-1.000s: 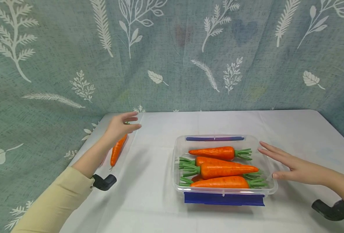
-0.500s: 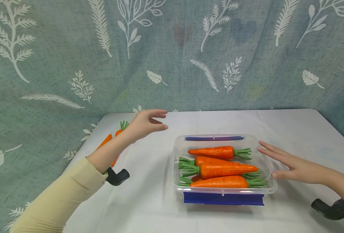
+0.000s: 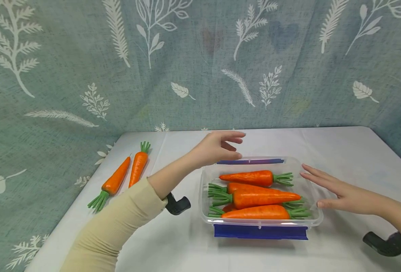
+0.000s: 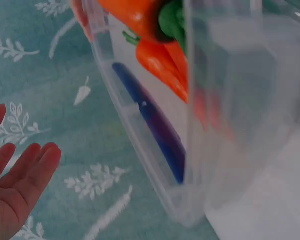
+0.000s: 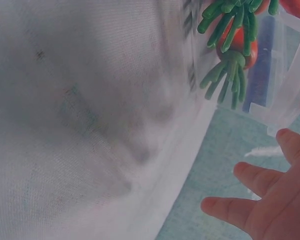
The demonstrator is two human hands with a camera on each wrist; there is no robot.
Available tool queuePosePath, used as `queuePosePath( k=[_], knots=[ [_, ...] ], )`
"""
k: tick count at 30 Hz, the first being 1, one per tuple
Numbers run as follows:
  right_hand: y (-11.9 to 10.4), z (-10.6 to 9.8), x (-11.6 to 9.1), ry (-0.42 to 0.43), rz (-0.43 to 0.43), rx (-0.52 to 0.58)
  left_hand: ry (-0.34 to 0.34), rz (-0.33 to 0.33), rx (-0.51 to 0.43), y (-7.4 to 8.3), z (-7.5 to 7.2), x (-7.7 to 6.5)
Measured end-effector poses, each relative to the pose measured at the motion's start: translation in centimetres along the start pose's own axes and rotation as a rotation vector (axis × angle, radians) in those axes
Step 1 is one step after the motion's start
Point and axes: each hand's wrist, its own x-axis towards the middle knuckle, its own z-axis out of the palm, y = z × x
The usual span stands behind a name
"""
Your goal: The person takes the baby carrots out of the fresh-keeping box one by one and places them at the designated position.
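My left hand (image 3: 217, 147) is above the back left corner of a clear plastic food box (image 3: 317, 220). Its fingers are loosely bent and, in the left wrist view, the hand (image 4: 20, 187) holds nothing. Several orange carrots with green tops lie in the box; the top one (image 3: 265, 198) crosses the middle, and another carrot (image 3: 246, 178) lies at the back. My right hand (image 3: 350, 194) is at the box's right side with fingers spread, fingertips close to the rim. I cannot tell whether they touch it.
Two more carrots lie on the white tablecloth at the left: one carrot (image 3: 116, 177) tilted, another carrot (image 3: 139, 164) beside it, partly behind my left sleeve (image 3: 115, 226). A blue latch (image 3: 260, 232) hangs on the box's front. A leaf-patterned curtain (image 3: 200, 75) stands behind the table.
My left hand has moved right, from over the carrots at the left to the box's back left corner, uncovering those two carrots. My right hand and the box have stayed put.
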Motion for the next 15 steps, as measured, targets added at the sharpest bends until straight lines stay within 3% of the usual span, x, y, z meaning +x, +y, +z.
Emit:
queuePosePath(
  k=[5,10,15],
  knots=[
    [-0.1,0.0,0.0,-0.009,0.012,0.004,-0.053,0.035,-0.059,0.5,1.8,1.3],
    [-0.1,-0.1,-0.1,-0.008,0.024,0.009,-0.125,0.02,-0.05,0.9,3.0,2.2],
    [-0.1,-0.1,0.0,-0.009,0.034,-0.004,-0.266,-0.022,0.007,0.8,3.5,3.2]
  ],
)
